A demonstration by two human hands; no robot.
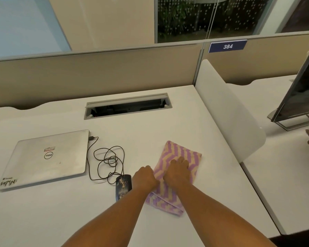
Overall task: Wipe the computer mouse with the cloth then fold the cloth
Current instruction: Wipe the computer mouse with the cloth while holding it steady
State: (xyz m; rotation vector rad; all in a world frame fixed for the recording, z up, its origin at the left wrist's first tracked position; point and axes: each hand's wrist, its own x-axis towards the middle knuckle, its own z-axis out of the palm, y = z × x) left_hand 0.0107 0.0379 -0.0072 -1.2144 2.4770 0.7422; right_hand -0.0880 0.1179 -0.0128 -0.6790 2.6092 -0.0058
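A purple and tan zigzag cloth point(181, 152) lies folded into a long strip on the white desk point(150, 132). My right hand point(177, 171) presses flat on its middle, fingers spread. At the cloth's left edge my left hand point(145, 178) is curled into a fist; whether it pinches the fabric is hidden. The dark wired computer mouse point(123, 185) sits just left of my left forearm, partly covered by it, and touches neither hand.
A closed silver laptop point(45, 157) lies at the left, with the mouse cable point(109, 159) coiled between it and the mouse. An open cable tray point(127, 106) is set into the desk behind. A white divider point(230, 111) and a monitor point(298, 90) stand at the right.
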